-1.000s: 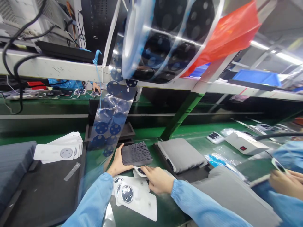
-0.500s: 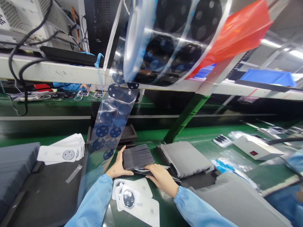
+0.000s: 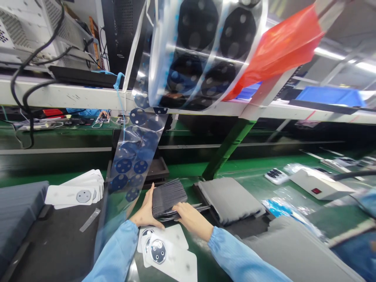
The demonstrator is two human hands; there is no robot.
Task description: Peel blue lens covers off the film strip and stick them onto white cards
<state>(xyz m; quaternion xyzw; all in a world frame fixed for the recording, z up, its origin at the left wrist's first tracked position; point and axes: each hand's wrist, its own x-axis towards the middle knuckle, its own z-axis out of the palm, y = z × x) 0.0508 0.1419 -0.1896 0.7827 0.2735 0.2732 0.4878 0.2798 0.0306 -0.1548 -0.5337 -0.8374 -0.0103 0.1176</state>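
Note:
A stack of thin dark grey sheets [image 3: 169,196] stands on the green bench, its edges facing me. My left hand [image 3: 146,211] is wrapped round the left side of this stack, thumb along the front bottom. With its fingers bent over the front right edge, my right hand [image 3: 192,219] grips the stack. A few sheets stick out to the right beside its fingers. Just below my hands lie several overlapping white plates [image 3: 179,264] with rounded corners. The top one bears a black octagonal sticker [image 3: 158,251] with holes. My right fingertips are partly hidden against the sheets.
Overhead hangs a roll of black round stickers [image 3: 202,55], its clear strip [image 3: 138,145] trailing to the bench at left. More white plates [image 3: 70,194] lie on a dark tray. Grey foam [image 3: 230,199] and a white box [image 3: 320,184] are to the right.
My right hand has shifted slightly left along the front of the stack. The sheets now fan and tilt more, with ends spread at the right. My left hand stays at the stack's left side.

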